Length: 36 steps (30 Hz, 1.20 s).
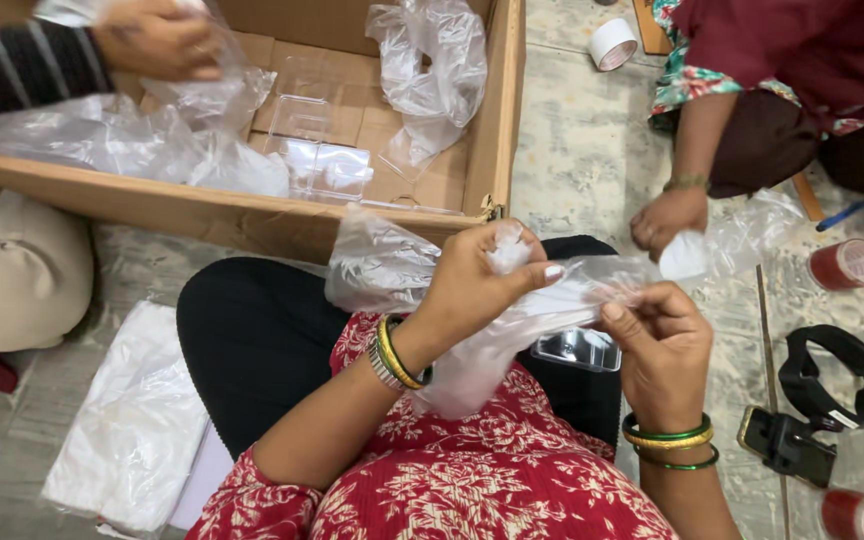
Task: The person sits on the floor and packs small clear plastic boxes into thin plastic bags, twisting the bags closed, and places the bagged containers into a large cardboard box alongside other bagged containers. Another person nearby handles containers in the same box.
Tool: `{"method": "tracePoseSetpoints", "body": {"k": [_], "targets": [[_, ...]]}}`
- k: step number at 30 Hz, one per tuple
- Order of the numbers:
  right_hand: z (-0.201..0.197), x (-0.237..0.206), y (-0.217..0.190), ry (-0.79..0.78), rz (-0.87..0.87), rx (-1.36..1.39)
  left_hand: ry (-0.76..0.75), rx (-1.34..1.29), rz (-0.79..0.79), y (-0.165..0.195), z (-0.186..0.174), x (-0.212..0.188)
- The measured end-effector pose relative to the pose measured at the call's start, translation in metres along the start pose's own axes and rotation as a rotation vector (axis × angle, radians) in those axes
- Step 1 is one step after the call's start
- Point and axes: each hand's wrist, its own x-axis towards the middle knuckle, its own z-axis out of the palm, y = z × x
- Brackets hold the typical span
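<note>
Frame ctr: my left hand [472, 285] & right hand [662, 350] both pinch the clear plastic bag [472, 360], clear plastic tray [577, 348] on lap not bagged yet.

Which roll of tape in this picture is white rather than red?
The tape roll at the top, on the floor right of the cardboard box. It is white; the two rolls by the right edge are red.

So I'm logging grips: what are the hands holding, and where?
Both grip one clear plastic bag: left hand pinches its upper edge, right hand its end.
</note>
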Motion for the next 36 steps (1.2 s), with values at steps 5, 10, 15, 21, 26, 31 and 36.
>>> {"method": "tracePoseSetpoints", "body": {"k": [5,10,15,21,26,31,36], "targets": [[-0.002,0.001,0.001,0.009,-0.028,0.023,-0.114,-0.088,-0.040,-0.010,0.010,-0.003],[-0.021,-0.011,0.017,0.093,-0.011,-0.135,-0.119,-0.213,-0.125,-0.020,0.009,0.003],[-0.030,-0.009,0.017,0.002,0.025,-0.097,-0.402,-0.387,-0.131,-0.039,0.009,0.007],[-0.042,0.005,-0.041,-0.055,0.198,0.530,-0.629,-0.550,-0.336,-0.066,0.002,-0.005],[-0.070,0.012,0.008,0.184,-0.107,-0.427,-0.410,-0.490,-0.448,-0.088,0.019,-0.015],[-0.092,0.025,0.072,0.207,-0.230,-1.284,-0.277,-0.473,-0.443,-0.099,0.040,-0.014],[-0.095,0.020,0.074,0.170,0.138,-0.893,-0.382,-0.457,-0.447,-0.100,0.039,-0.016]]}}
